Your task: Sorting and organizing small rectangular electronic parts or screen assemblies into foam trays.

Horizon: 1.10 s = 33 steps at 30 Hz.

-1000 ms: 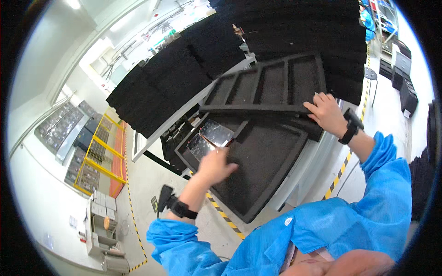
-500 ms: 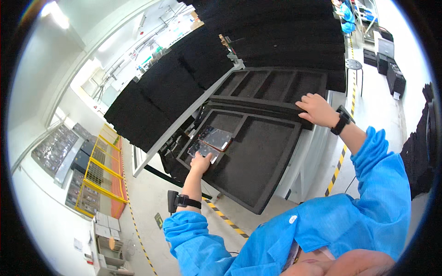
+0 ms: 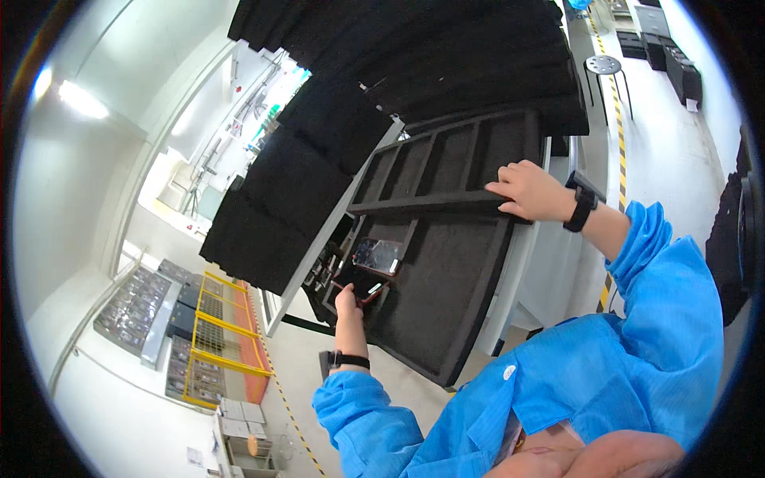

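My left hand is closed on the near edge of a dark, phone-like glass panel, thumb on top and the other fingers hidden. A second such panel, with a reddish edge, lies just beyond it. Both are at the left side of a black foam tray with divider ribs. Beyond, another black foam tray with several long compartments overlaps the far part of the first one. My right hand grips its near right corner, fingers bent over the rim.
Tall stacks of black foam trays stand to the left and behind. A pale metal frame rail runs along the left. At the right are a round stool and striped floor tape. A yellow barrier stands far left.
The far tray has come nearer and now covers the near tray's far rim, with my right hand still on it. The panel under my left hand has tilted, and my view has shifted.
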Motion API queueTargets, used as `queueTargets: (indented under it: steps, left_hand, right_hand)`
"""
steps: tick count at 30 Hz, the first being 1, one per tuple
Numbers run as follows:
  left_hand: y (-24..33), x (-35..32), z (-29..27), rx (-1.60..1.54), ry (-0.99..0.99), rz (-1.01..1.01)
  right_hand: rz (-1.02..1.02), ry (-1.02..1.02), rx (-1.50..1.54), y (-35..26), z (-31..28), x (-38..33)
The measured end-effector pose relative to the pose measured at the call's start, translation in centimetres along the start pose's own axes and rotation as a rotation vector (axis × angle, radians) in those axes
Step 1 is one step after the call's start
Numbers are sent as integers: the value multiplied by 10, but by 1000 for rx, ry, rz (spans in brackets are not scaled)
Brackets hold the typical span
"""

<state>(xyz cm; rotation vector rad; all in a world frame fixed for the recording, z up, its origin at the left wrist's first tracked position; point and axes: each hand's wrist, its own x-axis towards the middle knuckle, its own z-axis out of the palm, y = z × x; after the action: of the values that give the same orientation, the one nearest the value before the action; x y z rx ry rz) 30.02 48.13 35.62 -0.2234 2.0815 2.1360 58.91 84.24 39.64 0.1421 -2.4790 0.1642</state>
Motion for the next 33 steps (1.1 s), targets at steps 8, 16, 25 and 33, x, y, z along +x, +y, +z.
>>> queueTargets:
  steps: [8, 16, 25, 33]
  left_hand:
    - [84, -103, 76, -129, -344, 187]
    - [66, -141, 277, 746, -846, 517]
    - [28, -147, 325, 1032, -418, 1417]
    - [69, -154, 236, 1127, -972, 1051]
  right_hand:
    - [108, 583, 139, -8, 53, -39]
    - [89, 570, 181, -14, 48, -36]
    - [103, 593, 194, -15, 49, -36]
    - [72, 581, 183, -6, 49, -48]
